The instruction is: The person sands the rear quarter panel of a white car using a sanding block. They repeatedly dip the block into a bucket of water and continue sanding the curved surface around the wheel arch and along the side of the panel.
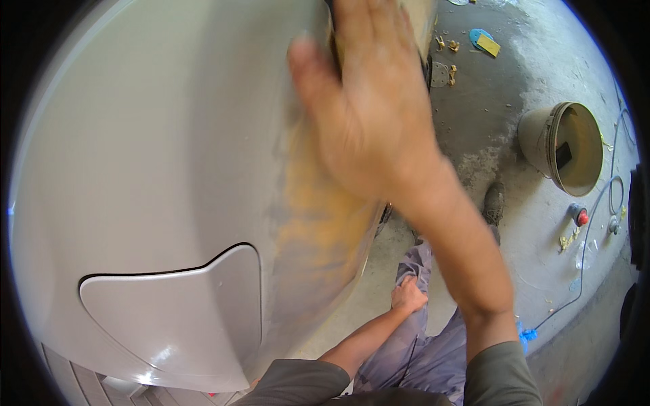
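My right hand (372,115) is stretched over the curved edge of a pale grey car body panel (142,149), slightly blurred. Its fingers point away from me and the thumb stands apart. The palm hides what lies beneath it, and a dark edge shows beside the index finger. Below the wrist, a patch of yellow filler (318,210) with grey smudged borders spreads down the panel. My left hand (409,295) rests at the knee of my grey patterned trousers (413,338), its fingers curled against the cloth.
Left of the filler is a closed fuel flap (183,311). On the concrete floor at right stand a bucket (538,142) with a dark block inside and a small red-topped object (580,216). A hose (589,260) trails there. Sanding discs (479,37) and scraps lie farther off.
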Demonstrator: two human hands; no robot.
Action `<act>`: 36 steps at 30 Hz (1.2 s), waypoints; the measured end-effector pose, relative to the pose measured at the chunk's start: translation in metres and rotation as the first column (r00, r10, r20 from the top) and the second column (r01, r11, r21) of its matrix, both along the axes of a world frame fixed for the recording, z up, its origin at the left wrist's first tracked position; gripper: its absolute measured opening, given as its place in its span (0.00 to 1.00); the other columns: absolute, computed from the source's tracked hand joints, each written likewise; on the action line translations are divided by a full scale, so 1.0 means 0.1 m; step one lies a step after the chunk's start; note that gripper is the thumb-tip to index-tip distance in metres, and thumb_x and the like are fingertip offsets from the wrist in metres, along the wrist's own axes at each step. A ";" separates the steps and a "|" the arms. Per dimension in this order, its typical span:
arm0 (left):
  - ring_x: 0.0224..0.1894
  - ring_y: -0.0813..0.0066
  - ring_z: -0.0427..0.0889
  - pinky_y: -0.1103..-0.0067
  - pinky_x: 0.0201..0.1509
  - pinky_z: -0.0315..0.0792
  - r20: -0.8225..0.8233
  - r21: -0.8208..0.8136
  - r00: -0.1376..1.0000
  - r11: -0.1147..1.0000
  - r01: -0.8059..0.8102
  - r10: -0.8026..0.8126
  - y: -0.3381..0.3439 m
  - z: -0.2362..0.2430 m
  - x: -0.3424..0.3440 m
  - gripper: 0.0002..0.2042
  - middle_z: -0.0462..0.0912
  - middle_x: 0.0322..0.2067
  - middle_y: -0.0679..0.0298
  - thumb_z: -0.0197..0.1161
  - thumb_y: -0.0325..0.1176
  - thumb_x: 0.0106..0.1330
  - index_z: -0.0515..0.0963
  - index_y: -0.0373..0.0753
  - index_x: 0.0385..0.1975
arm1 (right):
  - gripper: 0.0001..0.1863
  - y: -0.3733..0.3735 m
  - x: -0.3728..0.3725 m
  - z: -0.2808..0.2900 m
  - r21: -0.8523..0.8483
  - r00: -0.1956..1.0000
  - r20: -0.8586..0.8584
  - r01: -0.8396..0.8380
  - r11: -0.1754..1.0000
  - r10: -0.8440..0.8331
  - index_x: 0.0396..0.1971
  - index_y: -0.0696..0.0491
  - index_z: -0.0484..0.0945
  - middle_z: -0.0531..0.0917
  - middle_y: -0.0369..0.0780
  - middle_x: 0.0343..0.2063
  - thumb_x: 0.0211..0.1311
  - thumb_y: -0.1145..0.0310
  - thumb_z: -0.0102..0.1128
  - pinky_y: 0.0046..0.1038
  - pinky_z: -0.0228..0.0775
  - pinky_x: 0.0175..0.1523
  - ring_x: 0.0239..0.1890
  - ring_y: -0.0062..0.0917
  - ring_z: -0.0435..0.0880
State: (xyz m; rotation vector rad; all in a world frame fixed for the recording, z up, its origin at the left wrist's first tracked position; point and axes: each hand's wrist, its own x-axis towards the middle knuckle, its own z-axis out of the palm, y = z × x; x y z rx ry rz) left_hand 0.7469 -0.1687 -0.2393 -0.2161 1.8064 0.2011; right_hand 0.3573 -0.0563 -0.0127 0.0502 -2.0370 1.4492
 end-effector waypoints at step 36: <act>0.61 0.48 0.83 0.57 0.65 0.78 -0.307 -0.057 0.951 0.997 -0.056 0.036 0.02 -0.01 0.32 0.26 0.84 0.61 0.57 0.67 0.42 0.58 0.82 0.43 0.59 | 0.61 -0.34 0.81 0.04 -0.033 0.972 0.165 -0.165 0.986 0.168 0.80 0.52 0.59 0.61 0.41 0.81 0.43 0.49 0.73 0.53 0.42 0.82 0.82 0.38 0.59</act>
